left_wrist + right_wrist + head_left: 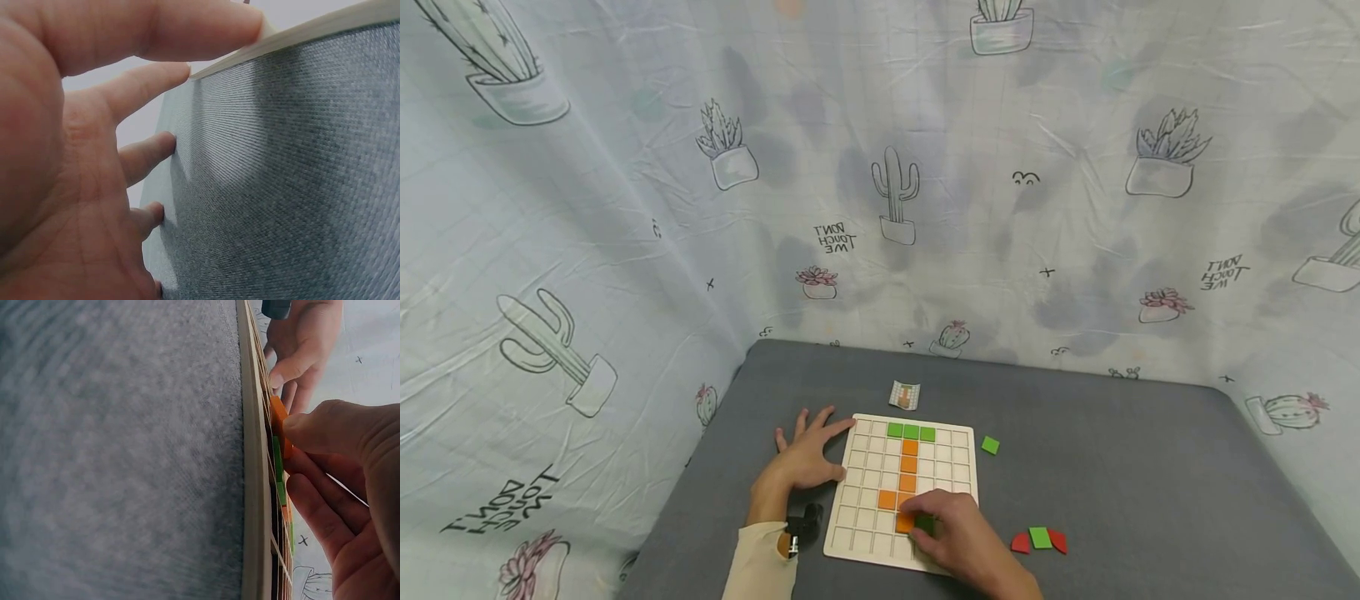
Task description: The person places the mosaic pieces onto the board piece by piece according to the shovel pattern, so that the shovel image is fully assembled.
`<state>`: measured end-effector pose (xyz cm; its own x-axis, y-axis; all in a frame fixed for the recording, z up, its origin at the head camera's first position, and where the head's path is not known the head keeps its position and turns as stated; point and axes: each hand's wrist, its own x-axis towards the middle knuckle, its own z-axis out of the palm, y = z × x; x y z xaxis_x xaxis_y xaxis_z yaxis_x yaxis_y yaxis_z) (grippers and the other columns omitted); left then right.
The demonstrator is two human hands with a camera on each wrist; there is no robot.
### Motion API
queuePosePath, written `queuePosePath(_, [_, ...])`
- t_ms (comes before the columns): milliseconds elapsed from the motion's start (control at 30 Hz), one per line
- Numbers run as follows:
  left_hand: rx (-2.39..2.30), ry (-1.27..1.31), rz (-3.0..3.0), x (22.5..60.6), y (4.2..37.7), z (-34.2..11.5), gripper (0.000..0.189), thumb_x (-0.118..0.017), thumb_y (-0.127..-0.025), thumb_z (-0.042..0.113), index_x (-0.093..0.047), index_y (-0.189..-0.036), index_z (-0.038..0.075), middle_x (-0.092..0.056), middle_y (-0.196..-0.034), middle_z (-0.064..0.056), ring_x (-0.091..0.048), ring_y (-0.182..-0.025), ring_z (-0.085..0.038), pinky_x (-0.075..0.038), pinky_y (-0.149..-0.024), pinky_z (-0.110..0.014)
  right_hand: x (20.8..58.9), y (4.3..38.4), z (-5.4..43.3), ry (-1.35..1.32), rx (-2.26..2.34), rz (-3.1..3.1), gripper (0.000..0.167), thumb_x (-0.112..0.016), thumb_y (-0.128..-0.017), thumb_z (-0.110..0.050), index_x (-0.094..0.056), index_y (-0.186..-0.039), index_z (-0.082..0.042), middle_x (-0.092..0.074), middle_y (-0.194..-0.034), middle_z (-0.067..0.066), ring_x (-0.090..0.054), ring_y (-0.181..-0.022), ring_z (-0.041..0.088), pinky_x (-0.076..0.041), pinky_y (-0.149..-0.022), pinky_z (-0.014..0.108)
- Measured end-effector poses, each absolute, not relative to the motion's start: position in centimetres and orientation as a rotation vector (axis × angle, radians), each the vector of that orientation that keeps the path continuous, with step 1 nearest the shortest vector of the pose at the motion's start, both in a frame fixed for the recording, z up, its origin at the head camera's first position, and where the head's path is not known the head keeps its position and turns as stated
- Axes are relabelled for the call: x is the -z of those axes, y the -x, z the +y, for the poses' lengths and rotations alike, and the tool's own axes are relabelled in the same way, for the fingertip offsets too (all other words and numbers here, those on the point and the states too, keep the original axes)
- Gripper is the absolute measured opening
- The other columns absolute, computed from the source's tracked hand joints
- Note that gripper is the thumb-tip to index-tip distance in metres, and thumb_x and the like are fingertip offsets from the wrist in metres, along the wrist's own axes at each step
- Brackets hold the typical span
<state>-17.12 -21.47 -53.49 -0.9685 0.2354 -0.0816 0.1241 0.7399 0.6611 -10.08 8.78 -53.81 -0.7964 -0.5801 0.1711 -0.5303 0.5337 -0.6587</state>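
Note:
A pale grid board (863,517) lies on the grey table, with three green square tiles (912,432) near its far edge and a column of orange square tiles (909,465) below them. My left hand (806,457) rests with fingers spread; its thumb and index fingertip touch the board's left edge (300,35). Over the near part of the board, my right hand (958,533) pinches an orange square tile (280,419) between thumb and fingers, tilted against the grid. Beside it a green tile (277,459) sits on the board, partly covered by the right hand in the head view.
A small printed pattern card (905,396) lies beyond the board. One loose green tile (990,445) is right of the board. Nearer on the right are two red quarter-round pieces (1021,543) with a green tile (1041,537) between them. A patterned curtain (970,208) surrounds the table.

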Motion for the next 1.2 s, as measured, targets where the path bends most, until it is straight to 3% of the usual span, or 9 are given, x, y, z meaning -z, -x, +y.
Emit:
queuePosePath(200, [-1.007, -0.264, 2.804, 54.5, 17.7, -21.6, 0.088, -0.089, -0.078, 0.014, -0.060, -0.159, 0.031, -0.032, -0.178, -0.018, -0.006, -0.164, -0.062, 0.010, -0.113, -0.094, 53.5, 10.2, 8.6, 0.944, 1.082, 2.675, 0.031, -0.088, -0.090, -0.008, -0.083, -0.118, -0.020, -0.080, -0.113, -0.017, -0.072, -0.102, 0.001, -0.064, -0.095, 0.031])
queuePosePath(467, [-0.948, -0.222, 2.769, 52.3, 17.1, -21.1, 0.086, -0.091, -0.081, 0.012, -0.059, -0.160, 0.024, -0.031, -0.179, -0.019, -0.006, -0.166, -0.060, 0.006, -0.117, -0.092, 53.6, 10.1, 8.7, 0.961, 1.096, 2.680, 0.032, -0.088, -0.091, -0.008, -0.083, -0.120, -0.021, -0.080, -0.114, -0.016, -0.072, -0.103, 0.001, -0.063, -0.095, 0.031])
queuePosePath(733, [-1.018, -0.276, 2.785, 52.9, 17.1, -21.4, 0.086, -0.087, -0.079, 0.011, -0.059, -0.160, 0.026, -0.033, -0.176, -0.021, -0.007, -0.162, -0.065, 0.010, -0.113, -0.095, 54.4, 10.0, 9.4, 1.075, 1.317, 2.707, 0.033, -0.089, -0.086, 0.001, -0.083, -0.115, -0.014, -0.083, -0.110, -0.005, -0.079, -0.100, 0.011, -0.066, -0.088, 0.032])
queuePosePath(1067, [-1.048, -0.289, 2.769, 53.5, 17.2, -21.7, 0.087, -0.085, -0.081, 0.011, -0.057, -0.161, 0.030, -0.031, -0.178, -0.020, -0.004, -0.163, -0.064, 0.011, -0.113, -0.095, 53.3, 10.3, 11.7, 0.822, 1.352, 2.823, 0.028, -0.091, -0.087, -0.007, -0.084, -0.114, -0.012, -0.084, -0.110, -0.004, -0.079, -0.097, 0.014, -0.067, -0.086, 0.036])
queuePosePath(1200, [-1.038, -0.264, 2.763, 52.7, 17.0, -21.4, 0.088, -0.086, -0.078, 0.009, -0.059, -0.160, 0.025, -0.032, -0.177, -0.022, -0.006, -0.163, -0.064, 0.010, -0.113, -0.094, 52.8, 10.8, 12.9, 0.744, 1.371, 2.884, 0.030, -0.092, -0.086, -0.007, -0.084, -0.115, -0.011, -0.084, -0.109, -0.003, -0.080, -0.096, 0.017, -0.067, -0.085, 0.040])
